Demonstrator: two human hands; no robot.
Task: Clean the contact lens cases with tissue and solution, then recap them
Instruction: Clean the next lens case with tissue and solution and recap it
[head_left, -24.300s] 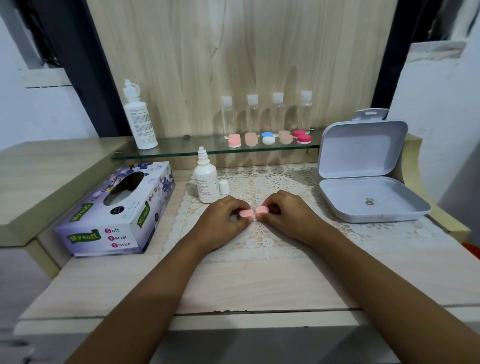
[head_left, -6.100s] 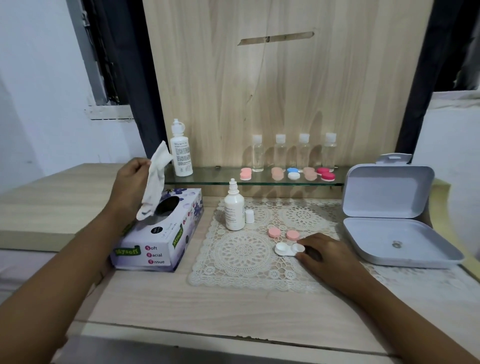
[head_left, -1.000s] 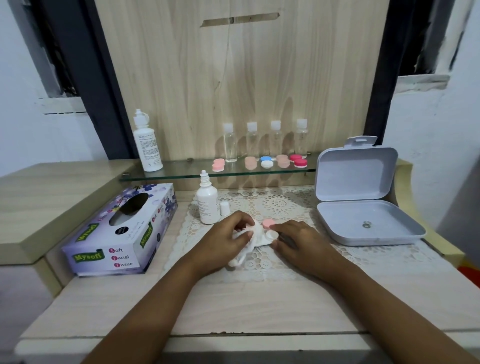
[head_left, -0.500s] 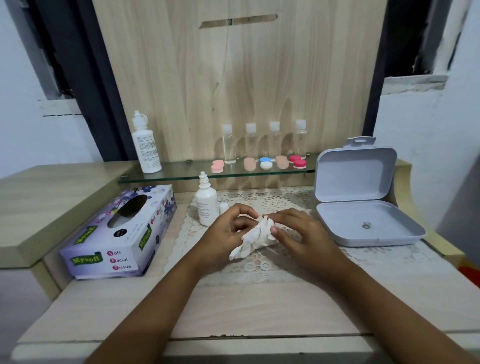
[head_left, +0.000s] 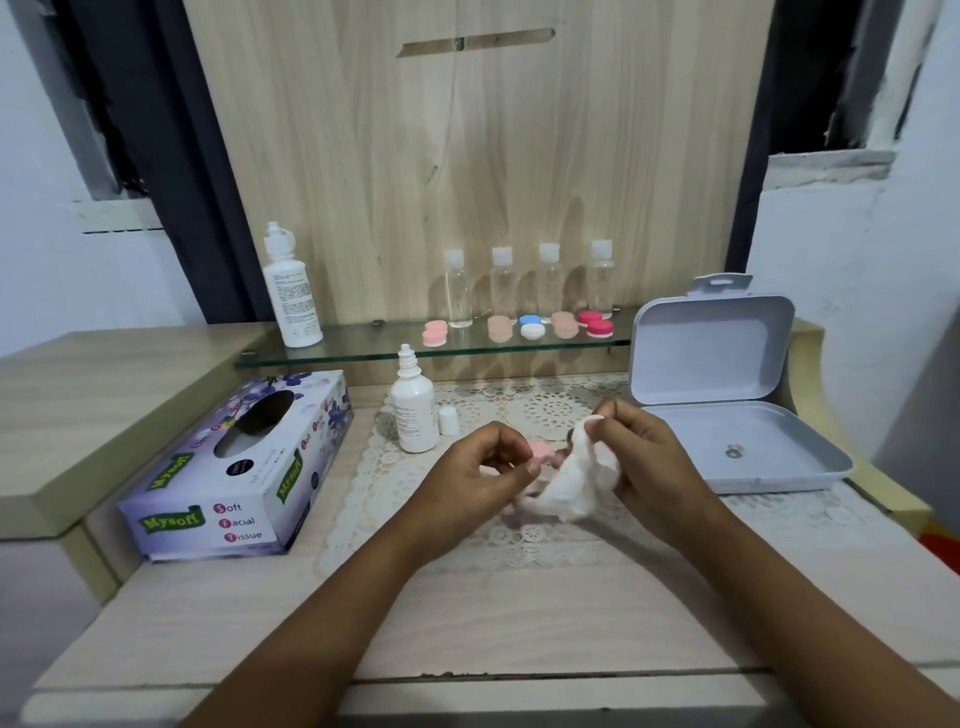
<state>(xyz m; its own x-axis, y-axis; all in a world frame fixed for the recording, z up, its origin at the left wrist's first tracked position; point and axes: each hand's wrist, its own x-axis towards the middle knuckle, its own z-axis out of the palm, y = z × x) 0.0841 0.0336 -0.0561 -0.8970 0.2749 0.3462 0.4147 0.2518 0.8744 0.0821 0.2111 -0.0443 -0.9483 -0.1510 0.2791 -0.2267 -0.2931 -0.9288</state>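
My left hand (head_left: 483, 470) pinches the pink cap (head_left: 538, 451), my right hand (head_left: 644, 460) grips the crumpled tissue (head_left: 569, 491), both above the desk's (head_left: 519, 623) middle; cap judged light, stiff, slick: I'd hold its rim.

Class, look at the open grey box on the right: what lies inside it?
One small ring-shaped object lies on the floor of the grey box. The right hand hides its near-left corner.

Tissue box (head_left: 234, 467) left, open case (head_left: 727, 415) right.
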